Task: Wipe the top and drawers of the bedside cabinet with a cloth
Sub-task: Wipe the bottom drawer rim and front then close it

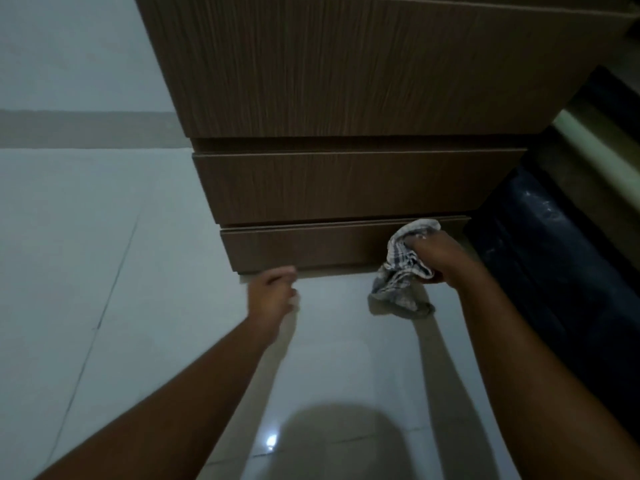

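Cloth [403, 268] bunched in my right hand [434, 258] fingers against bottom drawer [304, 249]; left hand [272, 294] fingers curled loosely, empty, near the drawer's lower edge.

The bedside cabinet [346, 81] is brown with fine vertical wood-grain streaks. The cloth [403, 268] is white with a grey check pattern. The floor [104, 237] is glossy pale grey-white tile with thin dark joints.
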`<state>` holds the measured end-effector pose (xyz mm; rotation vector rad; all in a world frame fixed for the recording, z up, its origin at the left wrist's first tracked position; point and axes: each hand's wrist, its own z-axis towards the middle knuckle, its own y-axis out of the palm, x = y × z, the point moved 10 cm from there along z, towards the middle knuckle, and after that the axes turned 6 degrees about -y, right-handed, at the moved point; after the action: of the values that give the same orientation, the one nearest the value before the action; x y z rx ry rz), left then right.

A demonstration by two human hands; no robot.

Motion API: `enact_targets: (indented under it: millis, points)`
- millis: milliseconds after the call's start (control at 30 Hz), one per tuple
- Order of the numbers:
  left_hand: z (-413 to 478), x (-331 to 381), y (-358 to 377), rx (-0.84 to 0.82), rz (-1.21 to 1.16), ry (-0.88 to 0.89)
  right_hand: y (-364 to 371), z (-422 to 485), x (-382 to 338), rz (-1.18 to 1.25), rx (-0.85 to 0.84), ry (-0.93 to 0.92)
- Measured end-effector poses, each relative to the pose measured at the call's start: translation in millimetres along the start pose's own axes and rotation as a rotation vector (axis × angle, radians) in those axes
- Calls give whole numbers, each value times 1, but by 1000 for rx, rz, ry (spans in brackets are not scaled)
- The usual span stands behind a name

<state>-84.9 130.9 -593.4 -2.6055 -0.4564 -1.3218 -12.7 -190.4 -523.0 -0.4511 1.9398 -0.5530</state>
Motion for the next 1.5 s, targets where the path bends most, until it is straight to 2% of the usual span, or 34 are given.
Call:
enact_targets:
  millis: [133,233,333,433,533,633,767,867,967,1033,1233,1300,1333,1400,1500]
  points:
    - [-27,17,59,-379,245,61,27,-32,-42,147,-266,-14]
    - [-29,31,72,-477,238,54,45,-58,-71,298,-485,-43]
    - [-28,38,79,-574,240,11,50,-86,-94,422,-592,-108]
    - [-33,44,86,-686,261,53,53,-91,-98,470,-650,-133]
    - [-42,45,85,-753,281,51,48,-71,-82,557,-543,-36]
    - [-51,31,84,-814,339,-60,49,-50,-58,692,-444,72]
    - [-62,14,92,-867,194,-242,68,-37,-33,866,-409,197]
    - [-62,11,96,-830,167,-267,76,-36,-22,852,-370,248]
    - [-52,20,90,-715,228,-157,79,-37,-18,839,-406,244]
    - [-46,27,84,-669,156,-135,81,-43,-17,876,-468,238]
    - [-41,49,76,-681,-83,-101,94,-59,-27,1108,-659,147]
    - [-42,53,76,-691,-114,-91,105,-68,-35,1033,-712,100]
    - [-44,54,76,-700,-109,-90,108,-68,-38,941,-679,68]
    - [-46,56,77,-716,-102,-98,107,-63,-41,742,-544,-4]
    - [-43,60,70,-707,-148,-117,94,-48,-37,642,-346,-2]
